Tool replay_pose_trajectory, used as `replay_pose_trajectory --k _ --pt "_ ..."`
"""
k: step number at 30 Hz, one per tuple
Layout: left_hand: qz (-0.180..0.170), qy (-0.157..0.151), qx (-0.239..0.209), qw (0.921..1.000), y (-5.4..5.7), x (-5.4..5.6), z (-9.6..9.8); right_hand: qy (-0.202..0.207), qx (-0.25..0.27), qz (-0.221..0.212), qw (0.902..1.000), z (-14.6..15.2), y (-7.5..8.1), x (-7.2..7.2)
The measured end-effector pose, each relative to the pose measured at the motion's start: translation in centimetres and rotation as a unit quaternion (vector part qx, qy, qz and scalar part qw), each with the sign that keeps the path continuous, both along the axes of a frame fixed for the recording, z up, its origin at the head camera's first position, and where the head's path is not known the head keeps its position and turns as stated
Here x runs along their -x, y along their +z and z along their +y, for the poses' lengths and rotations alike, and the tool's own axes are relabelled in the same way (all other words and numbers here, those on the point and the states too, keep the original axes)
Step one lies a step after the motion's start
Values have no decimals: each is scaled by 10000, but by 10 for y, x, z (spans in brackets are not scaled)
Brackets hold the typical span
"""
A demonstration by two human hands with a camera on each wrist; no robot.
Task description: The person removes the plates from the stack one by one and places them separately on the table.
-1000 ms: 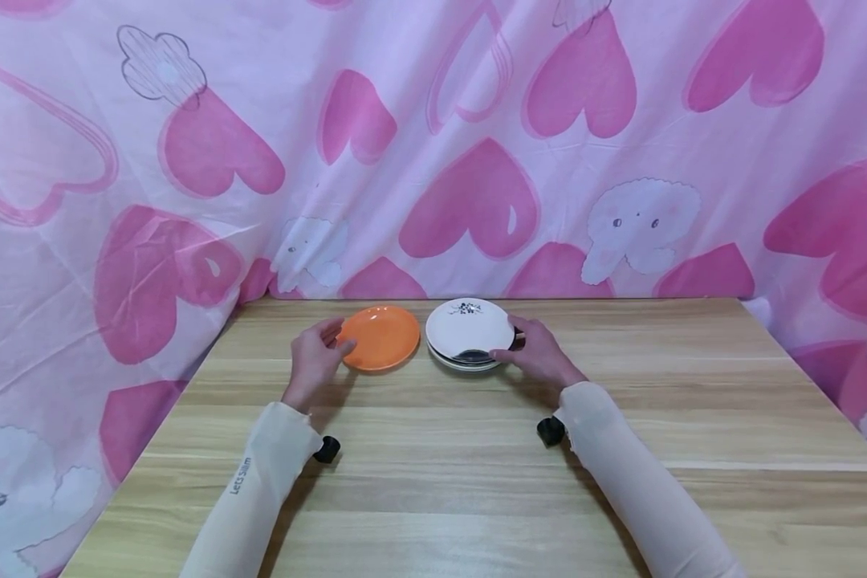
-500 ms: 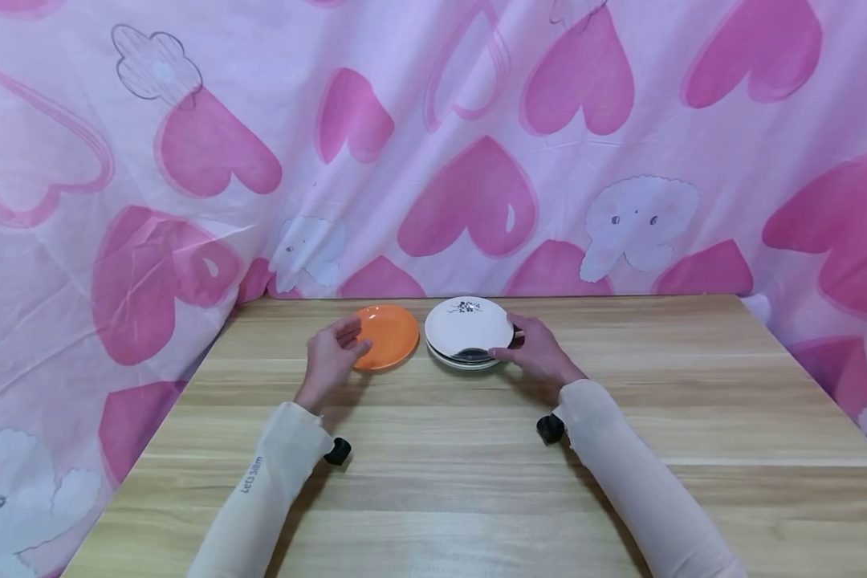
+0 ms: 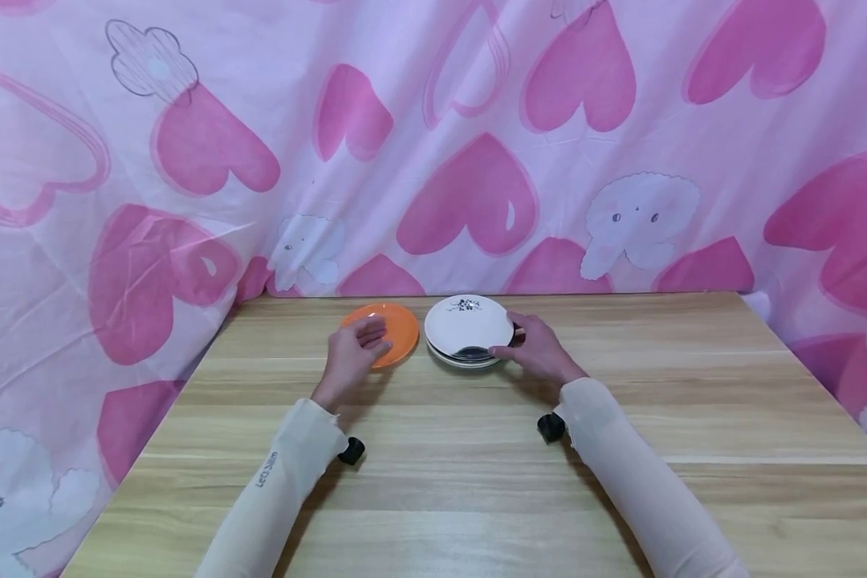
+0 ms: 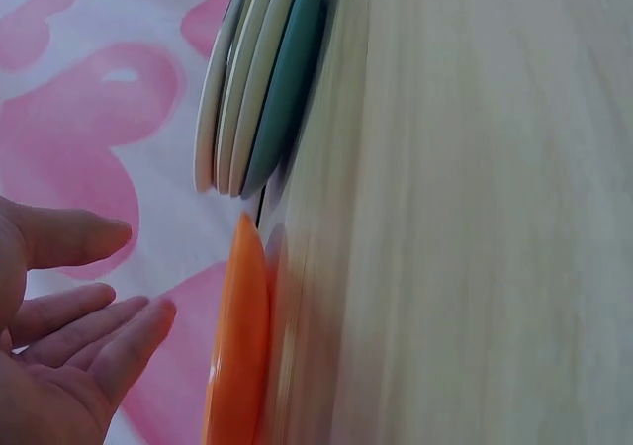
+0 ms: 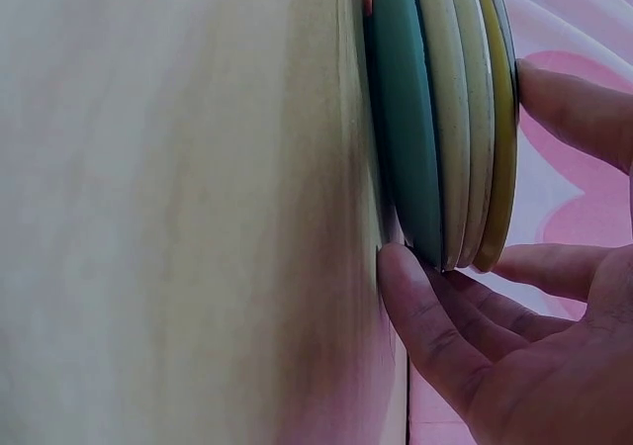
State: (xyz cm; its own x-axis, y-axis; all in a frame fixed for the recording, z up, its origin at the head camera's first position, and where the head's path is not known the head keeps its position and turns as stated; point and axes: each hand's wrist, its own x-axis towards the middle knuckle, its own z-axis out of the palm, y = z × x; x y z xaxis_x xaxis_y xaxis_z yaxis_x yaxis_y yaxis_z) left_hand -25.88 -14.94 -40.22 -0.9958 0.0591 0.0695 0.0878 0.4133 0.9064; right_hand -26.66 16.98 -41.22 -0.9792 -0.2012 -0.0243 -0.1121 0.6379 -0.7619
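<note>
An orange plate (image 3: pixel 403 337) lies on the table at the back, left of a stack of plates (image 3: pixel 466 329). White with a dark flower print, the top plate bears a dark patch at its front; green, cream and yellow-brown rims show below it in the right wrist view. My left hand (image 3: pixel 352 357) hovers above the orange plate, fingers loosely bent and holding nothing; the left wrist view shows a gap between hand and plate (image 4: pixel 237 346). My right hand (image 3: pixel 542 349) holds the stack's right side, thumb on the top rim and fingers (image 5: pixel 430 316) around the edge.
The wooden table (image 3: pixel 448 482) ends at a pink heart-patterned cloth (image 3: pixel 470 193) hanging behind and beside it. Both wrists carry a small black device under a pale sleeve (image 3: pixel 621 457).
My left hand has moved right, from the orange plate's left edge to above its middle. The right hand and the stack stay in place.
</note>
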Motion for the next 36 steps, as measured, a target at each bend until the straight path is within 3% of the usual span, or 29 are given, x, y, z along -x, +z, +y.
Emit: replay_pose_trajectory --k 8,19,27,32,36 --pt "-22 -438 104 9990 4 1 14 -55 -23 -116 9999 -1 0 2" --pt "135 -493 -46 9987 2 1 27 -27 2 -77 10000 0 2 1" --pt "-63 -562 203 9982 -2 6 37 -6 -15 -52 10000 1 -1 2" --pt "-290 -788 413 9956 1 5 46 1 -55 -6 10000 1 -1 1" --pt "-394 -763 450 9953 2 4 51 -29 -42 -45 10000 1 -2 2"
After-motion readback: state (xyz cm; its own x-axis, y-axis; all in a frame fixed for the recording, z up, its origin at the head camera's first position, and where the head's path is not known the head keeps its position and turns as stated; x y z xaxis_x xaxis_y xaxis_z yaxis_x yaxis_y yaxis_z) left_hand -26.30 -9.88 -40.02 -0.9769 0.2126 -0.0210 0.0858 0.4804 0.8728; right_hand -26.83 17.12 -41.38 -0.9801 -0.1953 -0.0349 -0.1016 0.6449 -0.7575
